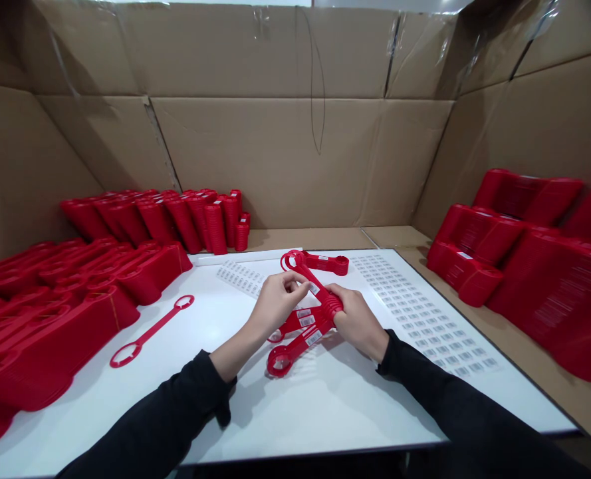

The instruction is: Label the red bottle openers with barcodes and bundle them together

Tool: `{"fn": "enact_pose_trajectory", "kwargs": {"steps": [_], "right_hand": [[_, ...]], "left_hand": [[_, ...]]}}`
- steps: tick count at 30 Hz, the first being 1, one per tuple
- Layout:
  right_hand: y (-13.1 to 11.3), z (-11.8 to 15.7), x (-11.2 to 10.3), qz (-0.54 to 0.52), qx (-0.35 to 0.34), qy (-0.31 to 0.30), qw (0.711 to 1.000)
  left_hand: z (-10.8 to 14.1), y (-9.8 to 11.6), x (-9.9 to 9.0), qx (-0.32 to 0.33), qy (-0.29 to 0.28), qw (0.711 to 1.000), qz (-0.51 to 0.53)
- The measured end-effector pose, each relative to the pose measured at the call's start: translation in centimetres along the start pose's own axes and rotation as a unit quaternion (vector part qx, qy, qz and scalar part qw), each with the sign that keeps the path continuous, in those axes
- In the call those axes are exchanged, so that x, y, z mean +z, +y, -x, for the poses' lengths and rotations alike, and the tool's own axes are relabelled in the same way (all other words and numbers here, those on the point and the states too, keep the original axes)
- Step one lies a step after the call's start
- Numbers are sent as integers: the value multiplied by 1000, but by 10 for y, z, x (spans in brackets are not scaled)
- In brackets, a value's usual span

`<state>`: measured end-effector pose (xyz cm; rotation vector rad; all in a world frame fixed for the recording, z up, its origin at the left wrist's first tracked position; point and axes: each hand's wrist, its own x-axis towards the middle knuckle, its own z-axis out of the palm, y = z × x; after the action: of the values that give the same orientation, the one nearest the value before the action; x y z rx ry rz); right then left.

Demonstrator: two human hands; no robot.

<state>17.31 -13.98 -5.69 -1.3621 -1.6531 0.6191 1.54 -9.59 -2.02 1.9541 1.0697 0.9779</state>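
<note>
My right hand [357, 319] is wrapped round the lower end of a stack of red ring-ended plastic pieces [320, 293], tilted above the white table. Thumb and fingertips of my left hand [280, 303] are pinched at a white barcode label on the top piece. Beneath my hands lie more labelled red pieces [295, 349], fanned out, and another labelled one [328, 263] rests just behind. A single red piece [153, 331] with a ring at each end lies flat to the left.
Sheets of barcode labels lie at the right [425, 313] and back left [240, 276] of the white table [365, 412]. Stacked red pieces fill the left side [96, 319] and right side [549, 293]. Cardboard walls [275, 146] surround the table.
</note>
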Motion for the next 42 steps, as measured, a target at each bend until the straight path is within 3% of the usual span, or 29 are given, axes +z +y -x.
{"fn": "enact_pose_trajectory", "kwargs": {"steps": [6,10,16,25,42], "right_hand": [[-2,1,1,-53,-8,-5,999],[-1,2,2,-99,-4,-18,995],[-1,1,3,-109,2,-16,994],[0,1,3,-104,0,-13,995],[-3,2,3,-129,-7,-28,991]], "left_hand": [[5,-3,4,125,46,980,-145],[4,-9,3,216,58,951,-214],[2,-12,2,335,123,891,-282],[1,-14,1,344,100,901,-246],[3,-12,0,314,96,873,-359]]}}
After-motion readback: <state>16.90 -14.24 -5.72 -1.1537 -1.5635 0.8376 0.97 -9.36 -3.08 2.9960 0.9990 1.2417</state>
